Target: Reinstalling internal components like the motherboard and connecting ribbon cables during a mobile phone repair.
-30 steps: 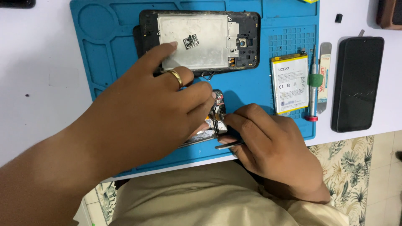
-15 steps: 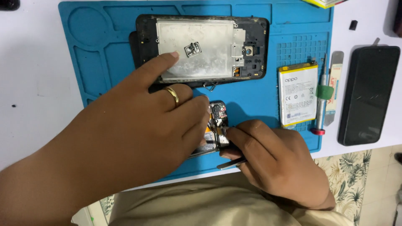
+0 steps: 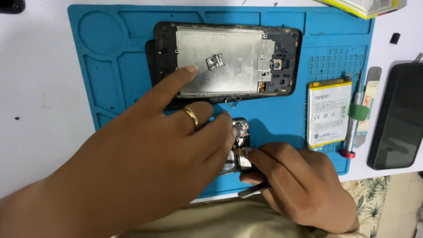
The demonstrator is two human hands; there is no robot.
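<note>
My left hand (image 3: 167, 145), with a gold ring on one finger, presses down on a small circuit board (image 3: 241, 145) on the blue repair mat (image 3: 110, 66); its forefinger stretches up onto the metal plate of the opened phone frame (image 3: 229, 59). My right hand (image 3: 299, 185) grips metal tweezers (image 3: 253, 190) and holds their tip at the board's lower end. Most of the board is hidden under both hands.
A white phone battery (image 3: 329, 112) lies on the mat's right side, beside a screwdriver with a green band (image 3: 354, 117) and a flat pry tool (image 3: 368, 101). A dark phone screen (image 3: 398, 117) rests on the white table at right. A yellow-edged box (image 3: 365, 6) sits top right.
The view has shifted, so the mat and phone frame sit lower and further right. My hands stay on the small board, the right hand's tweezers working at it.
</note>
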